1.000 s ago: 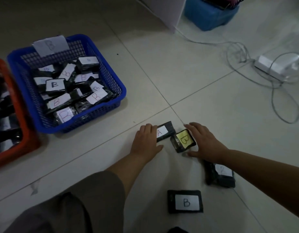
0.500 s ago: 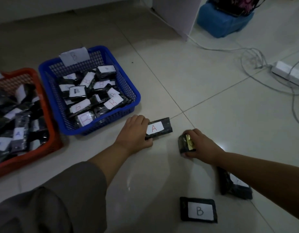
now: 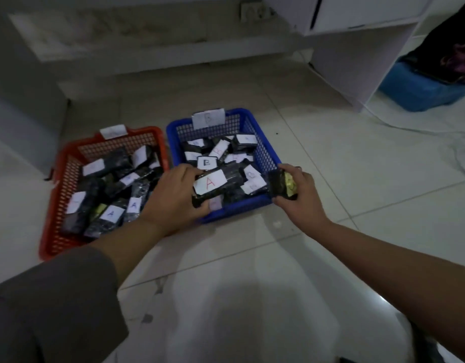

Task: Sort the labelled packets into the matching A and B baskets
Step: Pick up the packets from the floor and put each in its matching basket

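My left hand (image 3: 173,199) grips a black packet with a white label marked A (image 3: 213,183), held over the front left part of the blue basket (image 3: 265,150). My right hand (image 3: 298,195) holds a black packet with a yellow label (image 3: 283,183) at the blue basket's front right corner. The blue basket carries a paper tag marked B and holds several packets labelled B. To its left, the red basket (image 3: 61,179) holds several packets labelled A.
Both baskets sit on a pale tiled floor (image 3: 357,179). A white cabinet (image 3: 357,48) stands behind at the right. A blue tub (image 3: 422,90) with a dark bag on it sits far right, with a cable (image 3: 435,132) trailing across the floor.
Both hands lifted their packets off the floor and carried them up to the baskets. The view tilted upward, so the loose packets on the floor are out of sight.
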A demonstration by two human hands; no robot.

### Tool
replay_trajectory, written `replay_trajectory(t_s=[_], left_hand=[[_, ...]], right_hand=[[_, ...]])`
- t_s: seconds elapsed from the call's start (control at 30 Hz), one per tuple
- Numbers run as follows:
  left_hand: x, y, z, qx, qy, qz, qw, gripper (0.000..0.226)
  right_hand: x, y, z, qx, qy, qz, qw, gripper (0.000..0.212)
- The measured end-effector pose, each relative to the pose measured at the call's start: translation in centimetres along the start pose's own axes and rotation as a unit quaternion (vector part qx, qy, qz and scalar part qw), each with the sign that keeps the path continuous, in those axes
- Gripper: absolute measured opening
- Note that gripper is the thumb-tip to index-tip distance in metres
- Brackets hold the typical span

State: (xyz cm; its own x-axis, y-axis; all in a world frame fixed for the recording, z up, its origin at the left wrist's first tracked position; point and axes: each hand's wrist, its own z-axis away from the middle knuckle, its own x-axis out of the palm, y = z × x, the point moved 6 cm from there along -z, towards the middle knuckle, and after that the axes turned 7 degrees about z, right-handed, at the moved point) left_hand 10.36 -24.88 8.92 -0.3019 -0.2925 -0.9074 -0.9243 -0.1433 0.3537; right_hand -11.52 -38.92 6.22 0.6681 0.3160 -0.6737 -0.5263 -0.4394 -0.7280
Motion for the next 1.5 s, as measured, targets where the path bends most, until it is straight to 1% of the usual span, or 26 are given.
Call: replay_trajectory(t_s=[0.1,0.2,0.27,0.33,0.4,0.43,0.47,0.53,0.57,0.63,0.7,0.77,0.83,0.9,1.03,1.1,1.17,1.3,1.37,1.43,1.5], left_hand=[[-2.1,-3.9,1.5,-0.043,-0.002,-0.007,0.999,0.062],[-3.6,-7.1,3.0,-0.069,0.007,-0.022,0.997,0.064],[-4.2,-9.0,4.0,-0.091,0.01,-0.026,0.995,0.063],[-4.7,-10.6,4.8,-0.106,0.012,-0.031,0.994,0.064],[-5.3,-12.1,5.6,-0.125,0.015,-0.03,0.992,0.065],[-5.6,-12.7,5.8,-0.132,0.018,-0.028,0.991,0.065],[-5.9,-13.1,6.1,-0.135,0.024,-0.029,0.99,0.065],[-6.4,-14.0,6.6,-0.139,0.037,-0.038,0.989,0.065],[-6.6,-14.4,6.8,-0.141,0.042,-0.045,0.988,0.065],[-6.9,-15.4,7.2,-0.145,0.036,-0.049,0.988,0.066],[-7.2,-16.4,7.5,-0.147,0.034,-0.044,0.988,0.067],[-7.4,-17.2,7.8,-0.148,0.044,-0.047,0.987,0.068],[-7.7,-18.0,8.0,-0.15,0.056,-0.047,0.986,0.069],[-7.9,-18.9,8.2,-0.162,0.072,-0.042,0.983,0.068],[-8.1,-20.7,8.7,-0.192,0.093,-0.021,0.977,0.064],[-8.1,-21.4,8.8,-0.204,0.104,-0.016,0.973,0.062],[-8.1,-21.9,8.6,-0.208,0.118,-0.011,0.971,0.061],[-8.1,-22.1,7.5,-0.205,0.149,0.004,0.967,0.058],[-8.0,-22.2,6.9,-0.216,0.167,0.022,0.962,0.057],[-7.6,-22.2,6.3,-0.217,0.17,0.038,0.96,0.059],[-7.0,-22.0,5.6,-0.206,0.156,0.043,0.965,0.061]], right_hand=[[4.1,-3.5,-1.9,-0.037,-0.071,-0.022,0.997,0.07],[7.5,-5.8,-2.9,-0.065,-0.108,-0.016,0.992,0.071],[9.1,-6.5,-3.3,-0.065,-0.116,-0.01,0.991,0.074],[10.5,-6.6,-3.6,-0.058,-0.124,-0.01,0.99,0.082],[11.7,-6.4,-3.9,-0.03,-0.152,-0.039,0.987,0.09],[12.3,-6.4,-4.0,-0.016,-0.176,-0.037,0.984,0.091],[12.9,-6.3,-4.0,-0.016,-0.2,-0.011,0.98,0.09],[13.8,-6.2,-4.2,-0.041,-0.248,0.068,0.966,0.087],[14.0,-6.1,-4.3,-0.051,-0.268,0.088,0.958,0.086],[14.1,-6.1,-4.2,-0.066,-0.303,0.095,0.946,0.085],[14.0,-6.3,-3.9,-0.089,-0.319,0.112,0.937,0.084],[14.2,-6.8,-3.5,-0.126,-0.299,0.168,0.931,0.081],[14.5,-7.2,-3.1,-0.152,-0.254,0.248,0.923,0.079],[14.7,-7.7,-2.7,-0.172,-0.225,0.278,0.918,0.075],[14.3,-9.1,-3.0,-0.176,-0.217,0.197,0.94,0.072],[13.3,-9.9,-4.2,-0.178,-0.163,0.193,0.951,0.073],[12.2,-10.1,-6.5,-0.161,-0.104,0.209,0.959,0.072],[10.6,-8.4,-10.8,-0.065,-0.023,0.197,0.978,0.069],[10.7,-7.3,-12.2,-0.04,-0.021,0.181,0.982,0.069],[11.5,-6.7,-13.3,-0.053,-0.04,0.182,0.981,0.07],[12.6,-6.3,-14.3,-0.055,-0.066,0.184,0.979,0.071]])
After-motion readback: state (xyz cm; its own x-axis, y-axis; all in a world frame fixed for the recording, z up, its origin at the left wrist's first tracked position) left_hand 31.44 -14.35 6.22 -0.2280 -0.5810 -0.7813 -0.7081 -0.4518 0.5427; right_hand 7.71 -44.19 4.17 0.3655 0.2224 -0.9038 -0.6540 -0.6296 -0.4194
